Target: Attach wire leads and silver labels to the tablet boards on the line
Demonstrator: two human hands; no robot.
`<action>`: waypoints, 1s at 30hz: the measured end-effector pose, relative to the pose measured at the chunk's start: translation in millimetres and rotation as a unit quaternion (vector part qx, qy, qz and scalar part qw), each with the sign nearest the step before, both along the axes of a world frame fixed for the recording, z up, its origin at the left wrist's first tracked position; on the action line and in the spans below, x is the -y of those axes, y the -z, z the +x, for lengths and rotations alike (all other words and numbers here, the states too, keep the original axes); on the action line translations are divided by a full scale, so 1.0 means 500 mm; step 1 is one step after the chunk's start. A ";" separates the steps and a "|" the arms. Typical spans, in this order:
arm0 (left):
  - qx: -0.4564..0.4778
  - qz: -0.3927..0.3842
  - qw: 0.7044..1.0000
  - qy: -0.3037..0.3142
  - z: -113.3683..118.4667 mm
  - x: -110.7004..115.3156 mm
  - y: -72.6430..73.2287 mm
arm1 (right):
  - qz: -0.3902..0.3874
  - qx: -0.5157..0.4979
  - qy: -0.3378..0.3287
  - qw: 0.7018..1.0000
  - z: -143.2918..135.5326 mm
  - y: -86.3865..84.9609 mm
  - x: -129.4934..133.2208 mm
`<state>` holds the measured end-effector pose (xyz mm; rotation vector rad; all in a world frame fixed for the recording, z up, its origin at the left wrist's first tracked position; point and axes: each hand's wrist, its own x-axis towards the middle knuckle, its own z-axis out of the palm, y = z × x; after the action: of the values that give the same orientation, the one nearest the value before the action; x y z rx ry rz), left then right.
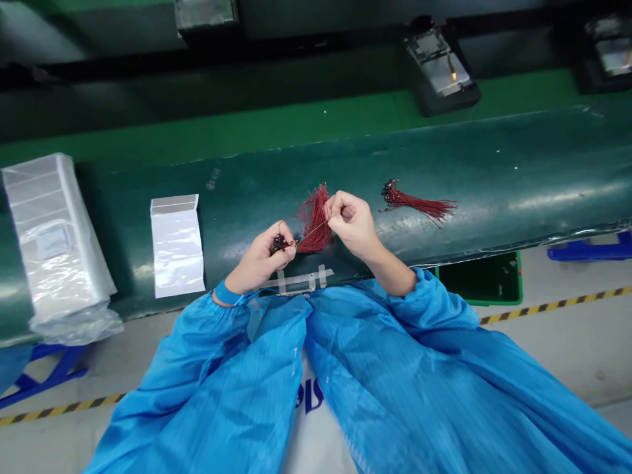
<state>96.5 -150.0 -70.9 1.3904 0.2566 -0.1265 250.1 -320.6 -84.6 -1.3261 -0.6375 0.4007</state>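
A bundle of thin red twisted wires [316, 227] with small black ends lies before me on the green table mat [237, 191]. Around the black-ended part of this bundle, my left hand [269, 253] is closed, thumb and fingers pinching. My right hand [351, 220] pinches a strand drawn tight from the left hand, just right of the bundle's loose ends. A second red wire bundle [419, 202] rests apart on the mat to the right, its black ends pointing left. What the small black parts are is too small to tell.
At left lie a white-and-clear plastic bag [178, 247] and a stack of clear bags [56, 237]. Clear tape [301, 280] sticks to the mat's front edge. Devices with metal plates [442, 66] stand at the back. A green bin [481, 280] is below the table, right.
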 end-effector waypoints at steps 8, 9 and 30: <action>0.031 0.131 0.980 0.144 0.000 -0.056 -0.058 | -0.183 -0.036 -0.339 0.922 0.009 -0.064 0.081; 0.015 0.120 0.978 0.168 0.000 -0.056 -0.066 | -0.215 0.013 -0.323 0.921 0.011 -0.071 0.085; -0.125 -0.270 0.935 -0.192 -0.032 0.000 -0.047 | 0.101 -0.414 -0.053 0.903 -0.011 -0.038 0.090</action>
<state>80.5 -150.0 -47.5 0.7550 0.6508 -0.0423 244.5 -365.5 -65.9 -0.8061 -0.0236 0.8970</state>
